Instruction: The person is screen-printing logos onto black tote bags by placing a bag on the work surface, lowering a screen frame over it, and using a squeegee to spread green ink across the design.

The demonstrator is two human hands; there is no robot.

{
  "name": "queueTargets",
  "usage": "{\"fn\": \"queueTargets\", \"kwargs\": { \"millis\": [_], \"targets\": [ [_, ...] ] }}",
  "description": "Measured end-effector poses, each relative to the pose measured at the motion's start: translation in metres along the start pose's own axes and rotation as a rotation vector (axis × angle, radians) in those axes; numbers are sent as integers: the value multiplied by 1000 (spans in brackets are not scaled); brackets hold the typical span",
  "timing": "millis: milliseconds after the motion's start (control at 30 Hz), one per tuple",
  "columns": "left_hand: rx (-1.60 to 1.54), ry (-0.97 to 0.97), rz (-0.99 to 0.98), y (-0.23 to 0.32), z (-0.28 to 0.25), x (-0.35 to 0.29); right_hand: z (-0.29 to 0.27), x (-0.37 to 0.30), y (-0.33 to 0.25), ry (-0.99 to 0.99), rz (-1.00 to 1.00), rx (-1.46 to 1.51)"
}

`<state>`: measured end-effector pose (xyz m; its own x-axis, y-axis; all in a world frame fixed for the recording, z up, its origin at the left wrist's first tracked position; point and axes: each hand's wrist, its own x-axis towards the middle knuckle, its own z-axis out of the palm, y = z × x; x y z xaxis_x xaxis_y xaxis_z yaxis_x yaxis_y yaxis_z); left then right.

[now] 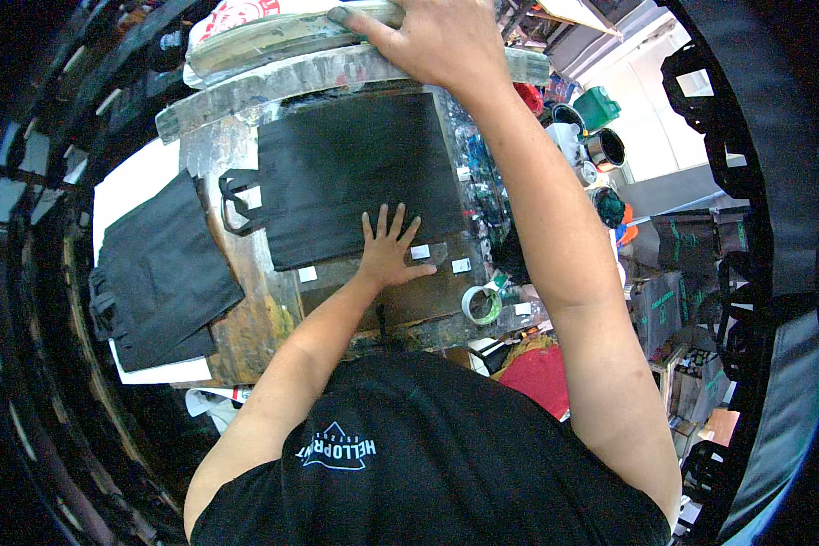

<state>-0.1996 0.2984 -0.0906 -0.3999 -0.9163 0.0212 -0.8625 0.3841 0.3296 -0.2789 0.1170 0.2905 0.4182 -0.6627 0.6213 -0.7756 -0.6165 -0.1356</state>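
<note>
A black fabric tote bag [346,173] lies flat on the stained work board, its handle loop [237,202] sticking out on the left. My left hand [391,250] is spread open with its fingers on the bag's near edge and its thumb over the board. At the far side, my right hand [441,41] grips a worn, paint-smeared wooden frame [273,86], which looks like a printing screen. The thumb lies along the frame, and the other fingertips run out of the picture. Small white tabs [419,252] dot the board near my left hand.
A pile of black tote bags [168,273] rests on a white sheet at the left. A roll of tape [470,307] lies at the near right. Beyond my right forearm stand open cans [605,147] and a green container [598,107]. Printed dark bags [664,309] are farther right.
</note>
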Motion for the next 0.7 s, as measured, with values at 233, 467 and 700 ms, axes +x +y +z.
{"fn": "queueTargets", "kwargs": {
  "millis": [233,467,700],
  "targets": [
    [12,-4,24,7,2,-2,-2,-4,-6,-4,36,-49],
    [-30,-23,-18,18,-7,-17,-3,-13,-11,-54,32,-69],
    [-519,72,-182,20,-67,-55,-1,-24,-17,-31,43,-40]
  ]
}}
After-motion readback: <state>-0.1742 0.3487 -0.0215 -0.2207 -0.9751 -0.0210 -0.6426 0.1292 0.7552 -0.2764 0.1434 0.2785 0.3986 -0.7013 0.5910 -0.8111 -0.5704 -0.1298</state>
